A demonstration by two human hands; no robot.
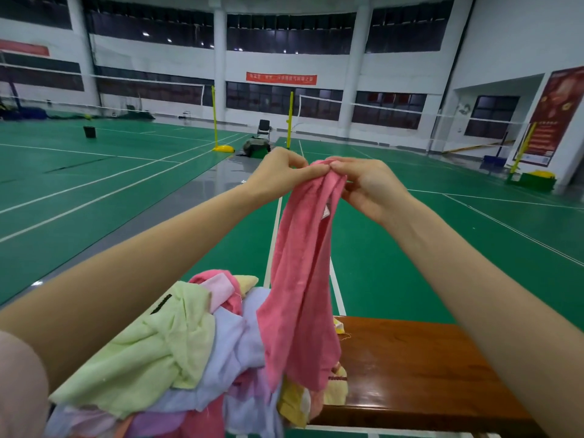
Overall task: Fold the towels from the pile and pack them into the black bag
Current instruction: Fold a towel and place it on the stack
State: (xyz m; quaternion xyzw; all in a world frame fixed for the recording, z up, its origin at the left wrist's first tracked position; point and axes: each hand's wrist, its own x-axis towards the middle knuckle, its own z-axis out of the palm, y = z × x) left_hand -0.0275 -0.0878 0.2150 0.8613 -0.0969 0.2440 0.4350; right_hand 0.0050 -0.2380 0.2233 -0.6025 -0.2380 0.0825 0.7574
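Observation:
A pink towel (300, 286) hangs in the air, bunched lengthwise, its lower end reaching the pile. My left hand (278, 172) pinches its top edge from the left. My right hand (366, 188) pinches the same top edge from the right, fingertips nearly touching the left hand's. Below lies the pile of towels (177, 349): light green, lilac, pink, yellow and purple ones heaped on the left end of a brown wooden table (420, 374). No black bag is in view near the table.
The table's right half shows bare wood. Beyond it spreads a green badminton court floor (94, 184) with white lines, yellow net posts (215, 121), a chair (264, 128) and a dark bag-like object (256, 147) far off on the floor.

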